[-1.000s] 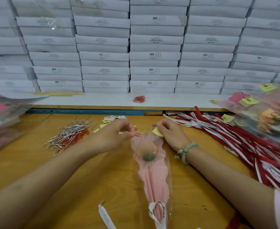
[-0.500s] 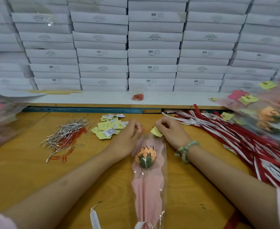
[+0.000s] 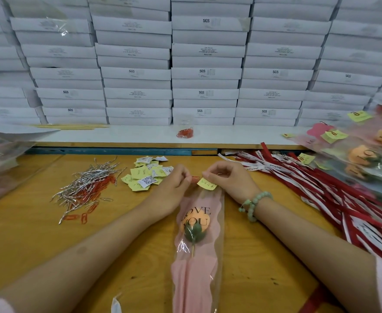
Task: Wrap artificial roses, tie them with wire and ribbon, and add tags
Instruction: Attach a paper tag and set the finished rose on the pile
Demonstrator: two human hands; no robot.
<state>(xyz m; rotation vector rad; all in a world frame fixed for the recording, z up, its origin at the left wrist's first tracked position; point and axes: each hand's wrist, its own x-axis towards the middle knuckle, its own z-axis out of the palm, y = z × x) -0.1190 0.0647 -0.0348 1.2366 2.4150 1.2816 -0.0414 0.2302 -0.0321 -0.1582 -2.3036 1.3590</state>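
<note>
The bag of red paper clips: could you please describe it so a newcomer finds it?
Look at the wall of stacked white boxes. On the white ledge at its foot stands a small clear bag of red clips, alone. The other red clips lie loose on the table among silver wires.

There is one wrapped rose (image 3: 195,233), with one yellow tag (image 3: 207,184) and one red paper clip (image 3: 195,179) at its top. Two hands are in view: one left hand (image 3: 174,188) and one right hand (image 3: 230,179), whose wrist wears one green bead bracelet (image 3: 253,203). One pile of loose tags (image 3: 144,175), yellow and white, holds roughly a dozen or more. The silver wire ties (image 3: 88,177), loose red clips (image 3: 88,195) and red and white ribbons (image 3: 332,195) are each too many to count. At least three finished roses (image 3: 361,154) lie at the right. One small bag of clips (image 3: 185,132) sits on the shelf. The white boxes (image 3: 205,73) run to dozens.
</note>
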